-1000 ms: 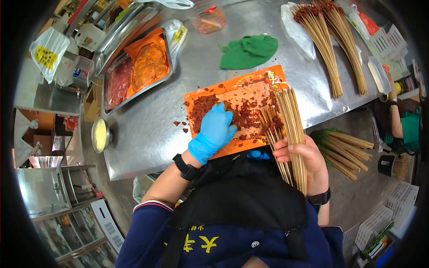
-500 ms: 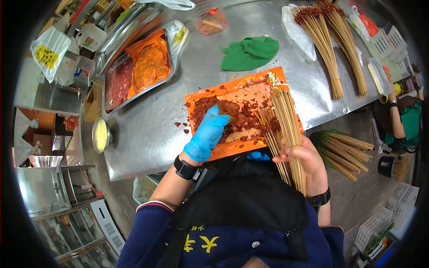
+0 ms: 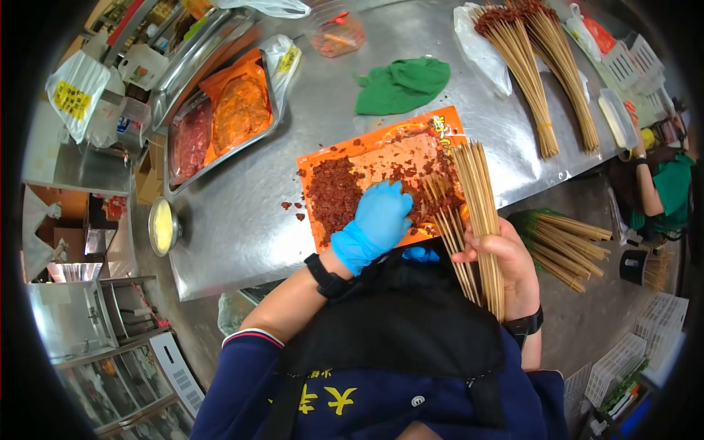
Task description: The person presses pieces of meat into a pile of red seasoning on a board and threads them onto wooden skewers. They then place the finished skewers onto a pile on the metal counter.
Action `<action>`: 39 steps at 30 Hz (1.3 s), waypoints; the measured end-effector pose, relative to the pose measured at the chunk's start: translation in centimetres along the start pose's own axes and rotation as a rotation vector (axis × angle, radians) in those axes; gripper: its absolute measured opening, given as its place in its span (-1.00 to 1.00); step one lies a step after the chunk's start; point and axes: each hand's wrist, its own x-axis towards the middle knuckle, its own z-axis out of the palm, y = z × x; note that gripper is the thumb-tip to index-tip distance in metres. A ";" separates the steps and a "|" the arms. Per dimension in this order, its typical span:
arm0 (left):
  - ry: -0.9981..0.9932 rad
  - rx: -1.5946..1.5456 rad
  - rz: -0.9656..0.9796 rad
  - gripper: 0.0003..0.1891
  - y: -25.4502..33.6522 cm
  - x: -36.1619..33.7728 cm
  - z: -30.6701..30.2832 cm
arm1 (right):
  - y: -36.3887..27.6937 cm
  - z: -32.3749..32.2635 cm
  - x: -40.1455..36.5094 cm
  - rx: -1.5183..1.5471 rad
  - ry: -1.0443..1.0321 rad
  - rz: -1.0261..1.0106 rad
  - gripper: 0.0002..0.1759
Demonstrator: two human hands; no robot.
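Note:
My left hand (image 3: pixel 380 222), in a blue glove, presses with curled fingers on the dark red minced mixture (image 3: pixel 334 192) spread over an orange sheet (image 3: pixel 312 158). What lies under its fingers is hidden. My bare right hand (image 3: pixel 506 257) grips a thick bundle of wooden skewers (image 3: pixel 480 198) at the sheet's right side. A few thinner skewers (image 3: pixel 456 253) lean beside that bundle, their upper ends in the red mixture. A second blue glove piece (image 3: pixel 420 254) shows at the table's front edge.
A metal tray (image 3: pixel 253 143) of meat stands at the left, near a bowl (image 3: pixel 163 226). Behind the sheet lie a green cloth (image 3: pixel 403 86) and a plastic tub (image 3: pixel 336 33). Skewer bundles (image 3: pixel 539 110) rest at the right. A co-worker's arm (image 3: pixel 648 187) shows at far right.
My left hand has moved right and slightly down across the sheet, uncovering the mixture at the left. My right hand still holds the skewers. The view has shifted slightly.

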 end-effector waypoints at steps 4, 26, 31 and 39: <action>-0.072 0.011 -0.007 -0.75 0.5 0.4 0.1 | 0.1 -0.4 0.0 -0.001 -0.012 0.007 -0.65; 0.021 -0.241 -0.086 -0.86 -2.1 4.3 1.8 | 0.1 -0.8 -0.5 -0.196 0.082 0.015 -0.67; -0.094 -0.211 -0.116 -0.85 -1.9 1.9 0.1 | 0.0 -1.0 -1.3 -0.301 0.134 -0.005 -0.65; 0.010 -0.159 -0.163 -0.80 -2.3 -1.0 -2.6 | 1.5 -0.5 -0.8 0.040 0.048 0.041 -0.51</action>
